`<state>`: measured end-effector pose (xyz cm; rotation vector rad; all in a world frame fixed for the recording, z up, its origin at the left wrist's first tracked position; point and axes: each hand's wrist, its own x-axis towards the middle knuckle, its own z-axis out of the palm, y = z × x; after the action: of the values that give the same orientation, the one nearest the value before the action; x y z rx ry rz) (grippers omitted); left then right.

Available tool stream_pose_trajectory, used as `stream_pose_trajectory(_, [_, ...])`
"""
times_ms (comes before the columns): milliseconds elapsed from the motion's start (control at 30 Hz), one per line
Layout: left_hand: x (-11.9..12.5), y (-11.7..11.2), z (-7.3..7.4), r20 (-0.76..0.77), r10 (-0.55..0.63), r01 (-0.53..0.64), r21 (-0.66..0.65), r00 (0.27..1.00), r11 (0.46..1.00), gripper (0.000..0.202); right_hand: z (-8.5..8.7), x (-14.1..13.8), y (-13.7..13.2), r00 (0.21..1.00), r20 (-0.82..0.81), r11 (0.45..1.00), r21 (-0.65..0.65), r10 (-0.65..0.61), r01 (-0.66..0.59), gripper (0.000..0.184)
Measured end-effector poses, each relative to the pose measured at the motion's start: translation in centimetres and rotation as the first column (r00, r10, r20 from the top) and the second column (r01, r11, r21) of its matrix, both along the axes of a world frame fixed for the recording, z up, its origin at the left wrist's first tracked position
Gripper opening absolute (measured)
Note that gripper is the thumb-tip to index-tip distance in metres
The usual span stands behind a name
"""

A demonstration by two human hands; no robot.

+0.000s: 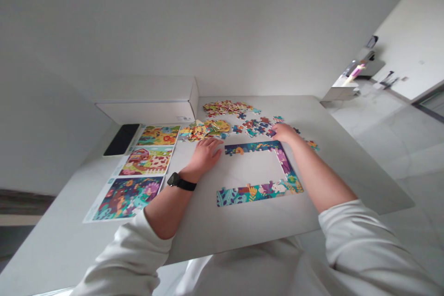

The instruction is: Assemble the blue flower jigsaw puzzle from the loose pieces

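My left hand (pixel 207 156) lies palm down on the table, fingers stretched out, next to a pile of yellowish puzzle pieces (pixel 210 128). Across from it, my right hand (pixel 286 133) has its fingers closed at a dark puzzle piece (pixel 270 132), partly hidden by the fingertips. Several dark blue, red and teal loose pieces (pixel 256 125) lie just left of that hand. Below both hands is a partly joined puzzle border (pixel 258 193), with a top, a right and a bottom side linked together. Its left side is open.
A printed sheet with three colourful pictures (pixel 145 161) lies on the left, with a black phone (pixel 122 139) at its upper corner. Behind stands a long white box (pixel 149 111) against the wall. Another heap of puzzle pieces (pixel 225 107) sits at the back of the table (pixel 194 231).
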<state>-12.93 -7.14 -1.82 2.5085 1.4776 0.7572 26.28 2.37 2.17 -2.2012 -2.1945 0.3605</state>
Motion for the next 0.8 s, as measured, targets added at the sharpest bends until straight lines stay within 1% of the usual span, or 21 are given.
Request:
stream_pose_trajectory(100, [-0.1, 0.0, 0.1, 0.004, 0.003, -0.003, 0.0, 1.0, 1.0, 0.037, -0.2, 0.7, 0.2, 1.0, 0.015, 0.999, 0.039, -0.006, 0.005, 0.056])
stream_pose_trajectory(200, [-0.1, 0.1, -0.1, -0.008, -0.018, 0.018, 0.006, 1.0, 1.0, 0.038, -0.1, 0.4, -0.2, 1.0, 0.015, 0.997, 0.079, 0.002, -0.003, 0.054])
stream_pose_trajectory(300, [0.2, 0.2, -0.4, -0.043, -0.026, 0.026, -0.005, 0.999, 1.0, 0.043, 0.1, -1.0, -1.0, 0.997, -0.015, 0.991, 0.115, 0.07, -0.068, 0.048])
stream_pose_trajectory(433, [0.9, 0.0, -0.6, -0.091, 0.012, -0.013, -0.014, 0.996, 1.0, 0.05, 0.4, -3.9, -2.0, 0.972, -0.036, 0.963, 0.15, 0.232, -0.224, 0.036])
stream_pose_trajectory(500, [1.3, -0.2, -0.5, -0.107, 0.02, -0.022, -0.012, 0.994, 1.0, 0.05, 0.3, -5.4, -2.4, 0.958, -0.031, 0.947, 0.159, 0.286, -0.278, 0.034])
stream_pose_trajectory(600, [1.5, -0.4, -0.1, -0.108, 0.0, -0.001, -0.008, 0.994, 1.0, 0.049, -0.1, -7.1, -2.6, 0.938, -0.022, 0.927, 0.16, 0.346, -0.339, 0.035])
stream_pose_trajectory(700, [1.4, -0.4, -0.1, -0.092, -0.039, 0.039, -0.002, 0.995, 0.999, 0.049, -0.6, -8.0, -2.7, 0.918, -0.006, 0.907, 0.158, 0.395, -0.39, 0.036])
stream_pose_trajectory(800, [1.4, -0.4, -0.4, -0.09, -0.053, 0.052, -0.01, 0.995, 0.999, 0.048, -0.9, -8.0, -3.0, 0.905, 0.005, 0.894, 0.156, 0.425, -0.421, 0.039])
